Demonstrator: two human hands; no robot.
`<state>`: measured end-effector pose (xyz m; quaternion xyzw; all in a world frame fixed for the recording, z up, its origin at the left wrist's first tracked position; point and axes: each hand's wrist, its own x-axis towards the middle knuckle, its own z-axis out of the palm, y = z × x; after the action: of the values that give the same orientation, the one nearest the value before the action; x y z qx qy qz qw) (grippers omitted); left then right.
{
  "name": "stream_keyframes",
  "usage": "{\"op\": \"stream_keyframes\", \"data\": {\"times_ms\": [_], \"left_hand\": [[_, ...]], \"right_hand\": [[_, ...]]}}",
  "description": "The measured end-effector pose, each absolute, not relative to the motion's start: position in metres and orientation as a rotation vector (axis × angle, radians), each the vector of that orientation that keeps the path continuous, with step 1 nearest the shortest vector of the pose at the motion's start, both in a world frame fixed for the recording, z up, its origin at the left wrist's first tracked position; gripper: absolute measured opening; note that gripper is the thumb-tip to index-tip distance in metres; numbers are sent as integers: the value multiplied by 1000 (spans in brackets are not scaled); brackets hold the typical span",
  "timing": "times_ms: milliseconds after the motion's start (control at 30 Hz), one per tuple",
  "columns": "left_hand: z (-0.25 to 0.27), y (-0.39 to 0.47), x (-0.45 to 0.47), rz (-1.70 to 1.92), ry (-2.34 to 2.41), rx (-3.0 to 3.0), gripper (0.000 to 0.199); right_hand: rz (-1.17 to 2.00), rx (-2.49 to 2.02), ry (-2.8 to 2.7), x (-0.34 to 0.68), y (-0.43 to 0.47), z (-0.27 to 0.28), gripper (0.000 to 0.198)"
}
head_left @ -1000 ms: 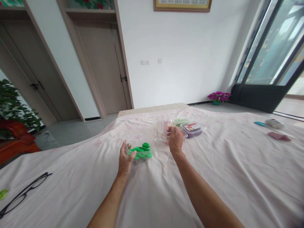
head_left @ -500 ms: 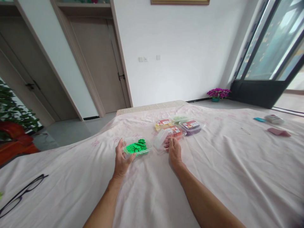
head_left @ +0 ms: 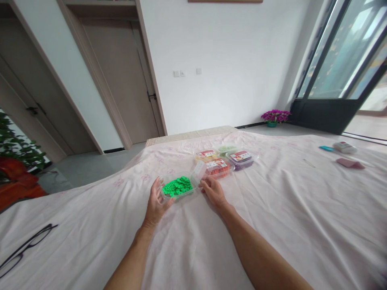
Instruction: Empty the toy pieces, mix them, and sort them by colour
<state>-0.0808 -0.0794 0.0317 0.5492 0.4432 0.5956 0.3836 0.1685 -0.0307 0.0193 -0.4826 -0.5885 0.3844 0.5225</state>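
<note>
bare forearms (head_left: 250,241), narrowing toward wrists (head_left: 224,207)

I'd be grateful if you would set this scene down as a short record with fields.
Left hand: the hand grips the left end of a clear tub
Tub contents: green pieces, uncovered
Right hand: the hand holds a clear lid, tilted; whether it touches the tub is unclear
Grouped beyond: yellow tub, orange-red tub, purple tub, pale green tub
Near left edge: glasses
Far right: blue item, white packet, pink item
Surface: pale patterned cloth
</note>
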Motion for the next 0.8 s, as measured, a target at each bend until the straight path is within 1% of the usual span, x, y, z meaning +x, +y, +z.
{"op": "stream_keyframes", "data": {"times_ms": [67,167,433,800], "left_hand": [[34,-81,-79,1527,1132,1429,102],[35,-84,-75,1570,1160,1519,102],[36,-87,-70,1704,1236,1693,106],[45,-93,-67,1775,1377,1922,97]], "right_hand": [[863,-1204,-1494,170,-29,16,28],[808,-1241,-1520,171,-28,15,26],[852,-1217,-1477,169,-32,20,27],[824,-1225,-1500,170,-30,16,26]]}}
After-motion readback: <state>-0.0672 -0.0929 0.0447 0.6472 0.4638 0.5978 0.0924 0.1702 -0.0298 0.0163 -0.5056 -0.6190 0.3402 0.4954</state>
